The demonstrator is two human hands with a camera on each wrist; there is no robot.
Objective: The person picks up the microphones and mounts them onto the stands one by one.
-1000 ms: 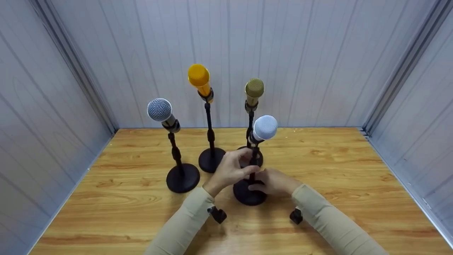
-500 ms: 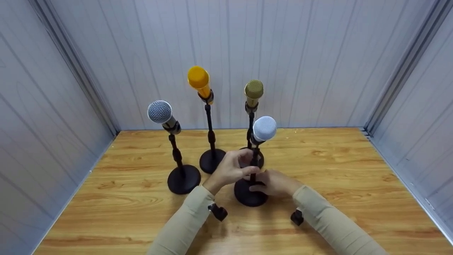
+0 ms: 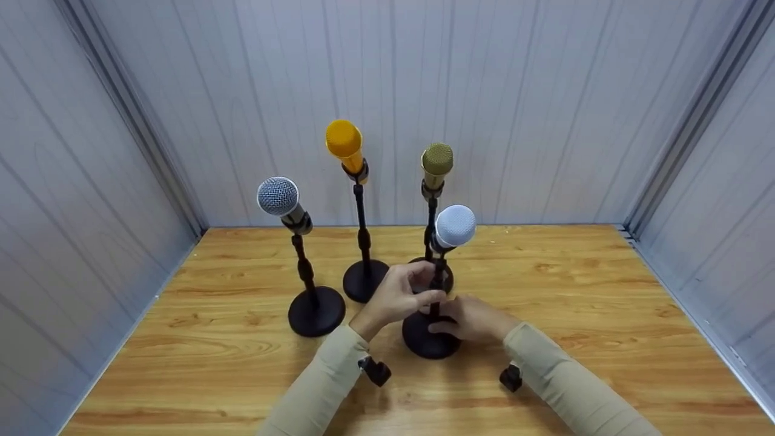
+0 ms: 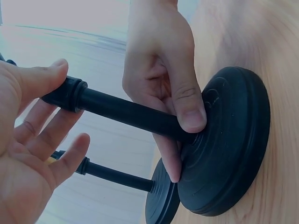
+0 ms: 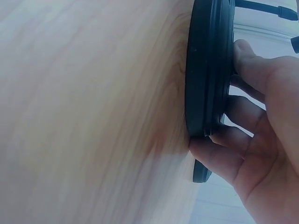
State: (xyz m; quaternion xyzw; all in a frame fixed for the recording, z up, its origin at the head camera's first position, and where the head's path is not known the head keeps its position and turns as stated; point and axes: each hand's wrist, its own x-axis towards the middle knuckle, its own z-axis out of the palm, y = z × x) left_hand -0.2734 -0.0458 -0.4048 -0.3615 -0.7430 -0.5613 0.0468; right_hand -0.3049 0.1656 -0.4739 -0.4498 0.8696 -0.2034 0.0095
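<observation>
A white-headed microphone (image 3: pixel 455 225) stands upright on a black desktop microphone stand (image 3: pixel 431 343), nearest of the group. My left hand (image 3: pixel 396 295) grips the stand's pole at its collar (image 4: pixel 70 94), thumb on one side and fingers on the other. Lower down, my right hand (image 3: pixel 478 318) holds the foot of the pole between thumb and forefinger. In the right wrist view, its other fingers (image 5: pixel 224 161) lie against the rim of the round base (image 5: pixel 205 70). The base rests on the wooden table.
Behind stands a gold microphone (image 3: pixel 437 160), its base partly hidden by my left hand. A yellow microphone (image 3: pixel 344 139) and a silver-headed microphone (image 3: pixel 278 196) stand on similar stands to the left. Pale panelled walls enclose the wooden table (image 3: pixel 575 290) at the back and sides.
The whole scene sits slightly lower in the head view. Both hands keep their places on the stand, and the microphones stay where they were on the table.
</observation>
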